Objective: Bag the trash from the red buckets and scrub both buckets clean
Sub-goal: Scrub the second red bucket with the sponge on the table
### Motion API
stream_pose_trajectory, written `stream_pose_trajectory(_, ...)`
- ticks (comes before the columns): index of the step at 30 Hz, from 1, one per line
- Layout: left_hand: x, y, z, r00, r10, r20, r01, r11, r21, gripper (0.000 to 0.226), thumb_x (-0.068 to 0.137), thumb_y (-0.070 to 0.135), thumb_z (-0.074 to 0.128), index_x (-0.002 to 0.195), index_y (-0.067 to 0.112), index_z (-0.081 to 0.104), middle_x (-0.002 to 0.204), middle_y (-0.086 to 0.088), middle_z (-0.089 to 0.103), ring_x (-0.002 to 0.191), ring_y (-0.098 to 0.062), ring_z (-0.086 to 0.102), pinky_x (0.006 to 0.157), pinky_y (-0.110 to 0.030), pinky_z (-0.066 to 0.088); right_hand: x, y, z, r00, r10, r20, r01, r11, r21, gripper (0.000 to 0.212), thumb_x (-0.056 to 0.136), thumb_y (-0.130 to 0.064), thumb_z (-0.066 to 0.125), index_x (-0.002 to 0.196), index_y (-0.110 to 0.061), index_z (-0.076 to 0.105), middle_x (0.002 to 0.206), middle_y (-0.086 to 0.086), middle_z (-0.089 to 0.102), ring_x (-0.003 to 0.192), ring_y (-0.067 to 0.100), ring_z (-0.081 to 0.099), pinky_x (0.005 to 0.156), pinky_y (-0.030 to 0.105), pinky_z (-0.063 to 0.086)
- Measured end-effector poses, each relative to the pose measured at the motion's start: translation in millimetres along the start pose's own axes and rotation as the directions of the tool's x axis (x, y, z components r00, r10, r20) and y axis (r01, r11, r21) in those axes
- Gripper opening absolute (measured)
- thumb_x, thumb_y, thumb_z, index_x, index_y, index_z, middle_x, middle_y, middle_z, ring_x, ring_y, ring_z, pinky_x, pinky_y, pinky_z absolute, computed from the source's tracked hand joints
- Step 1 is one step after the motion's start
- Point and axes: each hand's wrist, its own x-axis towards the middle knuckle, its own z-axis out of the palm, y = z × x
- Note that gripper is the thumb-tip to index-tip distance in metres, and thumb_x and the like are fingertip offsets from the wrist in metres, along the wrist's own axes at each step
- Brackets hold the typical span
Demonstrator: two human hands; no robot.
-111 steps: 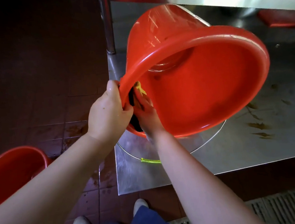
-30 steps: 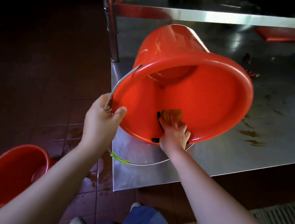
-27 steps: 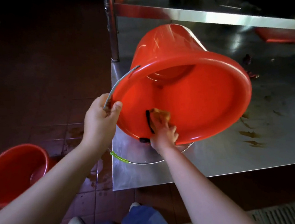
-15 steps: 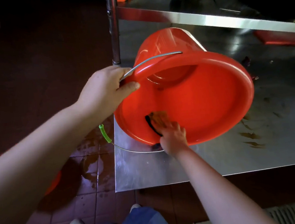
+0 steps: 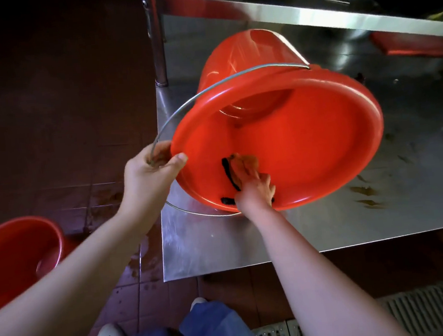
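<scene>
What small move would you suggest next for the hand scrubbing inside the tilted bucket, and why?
Probably slide the sponge rightward along the inner wall of the tilted bucket. The right hand holds it pressed low on the left, much wall lies beside it, and the left hand grips the rim, steadying things on the steel table.

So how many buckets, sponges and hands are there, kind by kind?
Buckets: 2, the tipped bucket on the table, the floor bucket
Sponges: 1, the sponge
Hands: 2, the left hand, the right hand
Total: 5
</scene>
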Motion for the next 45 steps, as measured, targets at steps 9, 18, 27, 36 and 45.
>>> stream_pose_trajectory(9, 21.1, 19.5, -20.5, 0.988, 0.113, 0.108, -0.130, 0.978, 0.162, 0.020, 0.081, 0.014, 0.072, 0.093, 0.029, 0.066, 0.068, 0.021, 0.067, 0.062, 0.010, 0.058, 0.064, -0.008, 0.049, -7.2, -28.6, 21.3, 0.919, -0.393, 0.014, 0.372, 0.880, 0.297, 0.082, 0.074, -0.024, 0.050, 0.144, -0.050, 0.017, 0.158, -0.016, 0.011, 0.133, 0.031, 0.029, 0.102, 0.031, 0.022)
stream_pose_trajectory(18, 26.8, 6.9, -37.9, 0.997, 0.042, -0.068, -0.041, 0.999, 0.019, 0.031, 0.075, 0.011, 0.077, 0.102, 0.020, 0.067, 0.087, 0.000, 0.070, 0.076, -0.007, 0.065, 0.069, -0.025, 0.056, 11.2, -6.2, 10.0, 0.970, -0.241, -0.037, 0.229, 0.951, -0.209, 0.108, 0.074, -0.032, 0.075, 0.150, -0.037, -0.001, 0.159, -0.003, 0.004, 0.129, 0.033, 0.031, 0.104, 0.040, 0.024)
stream_pose_trajectory(27, 9.4, -61.9, -32.0, 0.980, -0.180, -0.085, 0.161, 0.967, -0.198, 0.009, 0.082, 0.010, 0.069, 0.082, 0.018, 0.064, 0.080, -0.003, 0.069, 0.080, -0.021, 0.064, 0.085, -0.042, 0.053, -31.8, -29.7, 28.4, 0.913, -0.407, 0.032, 0.408, 0.912, -0.047, 0.090, 0.081, 0.002, 0.043, 0.148, -0.044, 0.005, 0.159, -0.010, 0.006, 0.134, 0.032, 0.023, 0.108, 0.041, 0.021)
stream_pose_trajectory(36, 42.4, -58.5, -49.9, 0.992, -0.033, 0.124, 0.016, 0.991, 0.130, 0.043, 0.079, 0.036, 0.072, 0.089, -0.004, 0.061, 0.075, -0.020, 0.059, 0.068, -0.016, 0.049, 0.063, -0.030, 0.044, 4.7, -42.2, 17.5, 0.845, -0.512, 0.154, 0.533, 0.832, -0.154, 0.091, 0.084, -0.013, 0.055, 0.148, -0.042, -0.003, 0.159, -0.008, -0.008, 0.146, 0.025, 0.001, 0.117, 0.045, 0.011)
stream_pose_trajectory(45, 79.5, -33.2, -87.3, 0.943, -0.114, 0.312, 0.052, 0.979, 0.199, 0.019, 0.075, 0.029, 0.070, 0.090, 0.018, 0.068, 0.086, -0.011, 0.070, 0.077, -0.014, 0.061, 0.084, -0.038, 0.052, 120.0, -82.2, -15.4, 0.884, -0.430, 0.186, 0.456, 0.703, -0.545, 0.088, 0.084, -0.017, 0.061, 0.150, -0.041, 0.006, 0.158, -0.004, 0.013, 0.127, 0.036, 0.034, 0.098, 0.047, 0.035)
